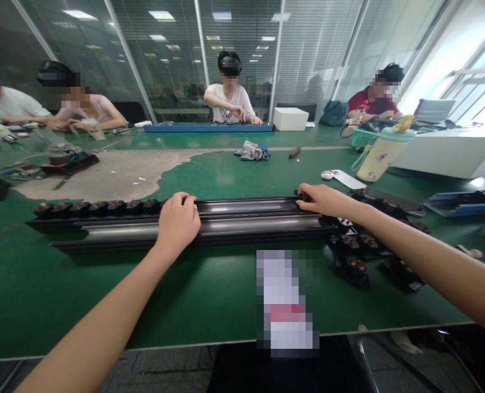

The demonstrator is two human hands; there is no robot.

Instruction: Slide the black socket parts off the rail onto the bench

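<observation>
A long black rail (246,218) lies across the green table (62,295) in front of me. My left hand (179,221) rests on the rail's middle with fingers curled over its far edge. Several small black parts (99,207) sit in a row in the rail's left stretch. My right hand (324,199) is at the rail's right end, its fingers pinched on a small black part (303,196) there.
More loose black parts (361,256) lie at the right. A pale cup with a green lid (384,153) and a white box (447,150) stand further right. Gloves (253,151) lie mid-table. Several people sit at the far side and left.
</observation>
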